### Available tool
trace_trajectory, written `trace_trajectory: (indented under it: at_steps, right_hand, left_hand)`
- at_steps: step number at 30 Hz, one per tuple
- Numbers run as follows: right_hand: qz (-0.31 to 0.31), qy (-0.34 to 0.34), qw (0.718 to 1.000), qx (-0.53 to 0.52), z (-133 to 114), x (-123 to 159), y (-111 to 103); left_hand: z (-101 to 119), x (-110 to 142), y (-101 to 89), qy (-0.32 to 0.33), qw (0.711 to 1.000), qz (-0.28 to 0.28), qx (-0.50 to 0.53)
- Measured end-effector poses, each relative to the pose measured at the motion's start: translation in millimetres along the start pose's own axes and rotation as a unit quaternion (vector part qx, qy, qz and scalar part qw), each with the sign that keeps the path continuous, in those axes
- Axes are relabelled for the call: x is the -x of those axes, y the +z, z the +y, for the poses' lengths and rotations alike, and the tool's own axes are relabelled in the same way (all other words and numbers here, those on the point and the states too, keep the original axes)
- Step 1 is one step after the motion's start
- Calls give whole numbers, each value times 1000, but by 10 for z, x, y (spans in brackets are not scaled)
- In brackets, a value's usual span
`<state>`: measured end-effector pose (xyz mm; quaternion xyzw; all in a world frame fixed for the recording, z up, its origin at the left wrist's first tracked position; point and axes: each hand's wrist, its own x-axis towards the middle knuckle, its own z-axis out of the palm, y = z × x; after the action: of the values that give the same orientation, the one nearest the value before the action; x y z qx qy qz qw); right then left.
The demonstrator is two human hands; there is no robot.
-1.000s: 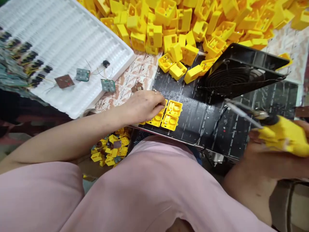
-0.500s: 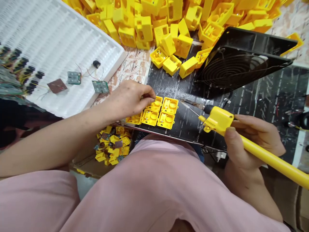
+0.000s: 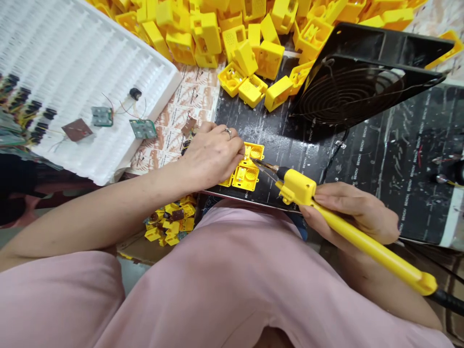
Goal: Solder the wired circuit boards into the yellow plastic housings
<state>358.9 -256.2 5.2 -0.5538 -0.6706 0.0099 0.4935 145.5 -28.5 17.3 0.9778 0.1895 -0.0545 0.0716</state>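
My right hand [image 3: 353,212] is closed around a yellow soldering iron [image 3: 362,232]. The iron's tip, with a thin guide tube beside it, reaches the upper right yellow plastic case [image 3: 256,151] at the table's front edge. My left hand [image 3: 219,152] rests over the neighbouring cases, its fingers pinched together at that case's left side. Whatever those fingertips hold is hidden. Just below lies another open yellow case [image 3: 245,178] with a round speaker grille and small metal contacts. More cases of the group are covered by the left hand.
A black fan [image 3: 348,92] stands at the back right. Yellow cases [image 3: 203,34] are heaped along the back. A white foam tray [image 3: 90,58] at left carries green circuit boards [image 3: 102,116] with wires. Below the table edge, a box [image 3: 137,246] holds yellow parts [image 3: 172,222].
My right hand has brought the soldering iron in from the right to the cases. My left hand drew back left, then moved right again over the cases. The view has shifted slightly.
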Motion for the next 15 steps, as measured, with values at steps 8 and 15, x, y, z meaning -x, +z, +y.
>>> trace_trajectory:
  at_steps: [8, 15]
  right_hand:
    - [-51, -32, 997, 41, -17, -89, 36]
    - [-71, -56, 995, 34, -51, -162, 27]
  left_hand:
    - [181, -150, -244, -5, 988, -108, -107]
    - [104, -142, -192, 8, 994, -64, -84]
